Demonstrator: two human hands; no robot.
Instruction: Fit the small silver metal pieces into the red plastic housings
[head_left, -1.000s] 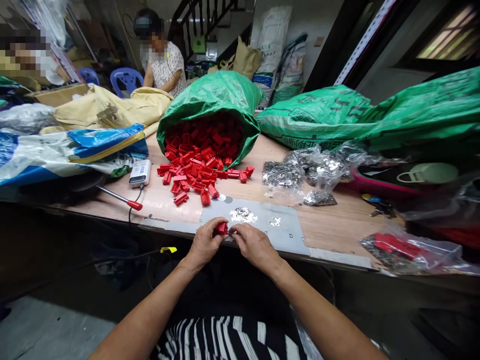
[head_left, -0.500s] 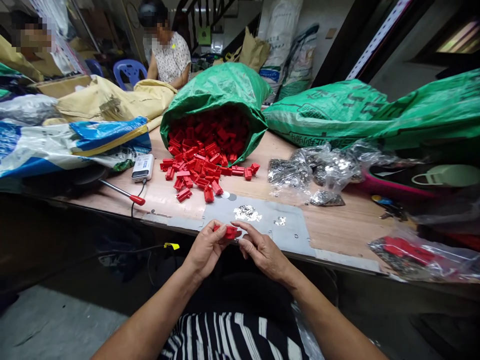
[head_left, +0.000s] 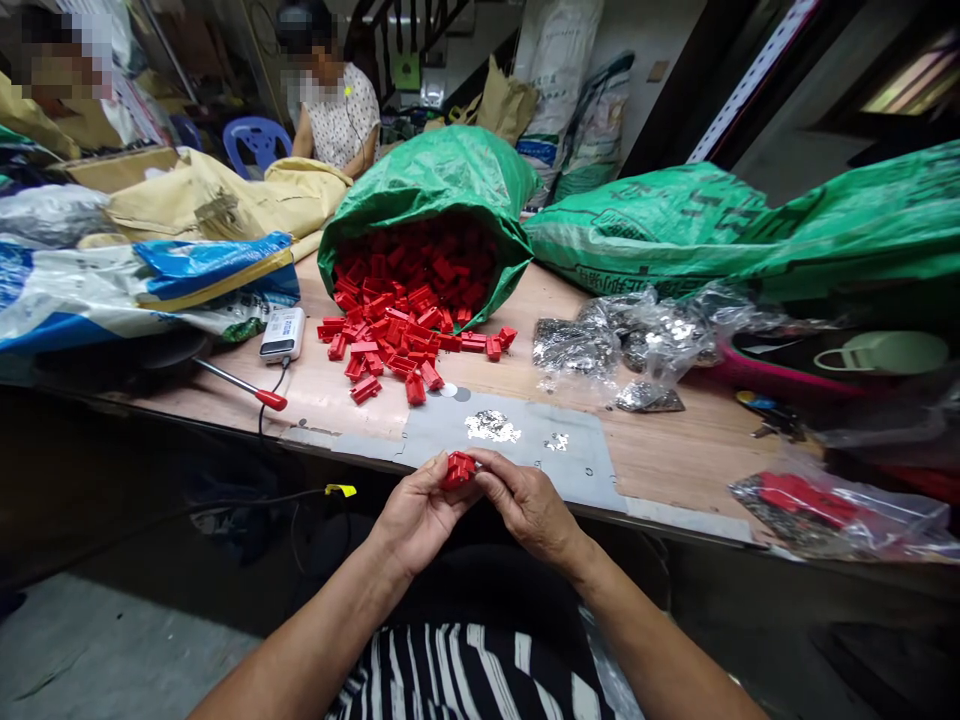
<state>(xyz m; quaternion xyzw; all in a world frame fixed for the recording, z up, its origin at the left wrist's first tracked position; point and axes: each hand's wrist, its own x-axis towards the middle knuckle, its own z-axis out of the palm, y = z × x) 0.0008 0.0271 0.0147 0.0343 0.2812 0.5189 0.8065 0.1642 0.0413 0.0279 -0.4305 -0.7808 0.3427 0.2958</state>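
A small red plastic part point(head_left: 459, 470) is held in my left hand point(head_left: 420, 510), between thumb and fingers, just over the table's front edge. My right hand point(head_left: 529, 500) touches the right end of that part, thumb and forefinger pinched together on something too small to make out. Beyond my hands, a grey mat point(head_left: 577, 465) bears a pile of small silvery pieces point(head_left: 491, 426) and a smaller cluster point(head_left: 556, 441). Many more red parts point(head_left: 390, 335) spill from the mouth of a green sack point(head_left: 450, 160).
Clear bags of metal pieces point(head_left: 574, 345) lie right of centre, another bag with red parts point(head_left: 810, 500) at far right. A power bank point(head_left: 283, 335) and a red-tipped rod point(head_left: 270, 399) lie left. Green sacks point(head_left: 660, 220) line the back. Two people sit beyond the table.
The red part has been turned in my left hand, so its end now faces me more. My right thumb and forefinger have closed together and moved in against it.
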